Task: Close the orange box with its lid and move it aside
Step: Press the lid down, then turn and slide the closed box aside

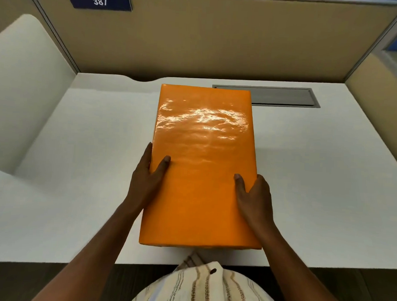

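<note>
Orange and glossy, the lid [203,164] fills the middle of the view, its wrinkled wrapping catching a bright reflection near the far end. It lies flat over the orange box, whose body is almost wholly hidden beneath it, so nothing of the inside can be seen and it cannot be told whether anything is in it. The closed box sits lengthwise on the white desk [326,188], its near end close to the desk's front edge and its far right corner overlapping a grey recessed panel [285,97] set into the desktop. The left hand [147,180] clasps the left long side, thumb laid on top of the lid and the other fingers curled down along the edge. The right hand [254,197] grips the opposite side in the same way, thumb on top and fingers wrapped over the right edge out of sight. Beige partition walls [219,38] enclose the desk, and a dark blue tag [99,0] reading 387 hangs at the upper left. A striped shirt [206,288] shows at the bottom.
</note>
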A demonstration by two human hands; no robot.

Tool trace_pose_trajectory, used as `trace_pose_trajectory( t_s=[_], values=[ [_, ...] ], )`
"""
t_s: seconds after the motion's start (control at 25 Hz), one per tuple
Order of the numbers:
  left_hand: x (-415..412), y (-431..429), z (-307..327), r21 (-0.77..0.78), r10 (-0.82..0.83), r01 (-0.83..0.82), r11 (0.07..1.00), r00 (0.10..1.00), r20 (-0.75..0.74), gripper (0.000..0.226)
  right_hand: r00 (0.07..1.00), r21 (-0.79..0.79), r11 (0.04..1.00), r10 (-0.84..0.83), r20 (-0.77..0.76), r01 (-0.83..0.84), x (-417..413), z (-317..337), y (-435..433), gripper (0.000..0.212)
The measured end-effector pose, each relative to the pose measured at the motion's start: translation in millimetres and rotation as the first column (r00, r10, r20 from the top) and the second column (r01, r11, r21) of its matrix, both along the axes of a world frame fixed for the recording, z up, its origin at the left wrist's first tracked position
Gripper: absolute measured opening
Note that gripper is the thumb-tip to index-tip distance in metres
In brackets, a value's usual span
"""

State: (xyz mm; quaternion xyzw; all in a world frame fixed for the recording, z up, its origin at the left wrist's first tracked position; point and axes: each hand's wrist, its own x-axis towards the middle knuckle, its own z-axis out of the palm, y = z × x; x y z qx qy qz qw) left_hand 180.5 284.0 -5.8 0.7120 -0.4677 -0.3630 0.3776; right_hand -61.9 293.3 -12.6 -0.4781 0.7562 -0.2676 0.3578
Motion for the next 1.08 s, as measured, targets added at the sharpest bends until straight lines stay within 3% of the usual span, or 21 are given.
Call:
trace_pose_trajectory(
  t_s=[0.36, 0.8, 1.08],
  values=[
    [7.7, -35.3, 2.2, -0.053, 0.012, -0.010, 0.999, 0.999, 0.030, 0.068, 0.997, -0.083, 0.996, -0.016, -0.077, 0.010, 14.7, 3.6, -36.1, 0.068],
    [7.2, -63.8, -2.9, -0.076, 0.017, -0.015, 0.997, 0.999, 0.033, 0.052, 0.968, -0.056, 0.998, -0.036, -0.248, 0.023, 24.6, -9.6, -66.2, 0.070],
    [10.9, -72.5, -13.4, -0.031, 0.015, -0.013, 0.999, 0.996, 0.091, 0.055, 0.947, -0.015, 1.000, -0.005, -0.322, 0.000, 26.3, -16.0, -76.3, 0.069]
  ],
)
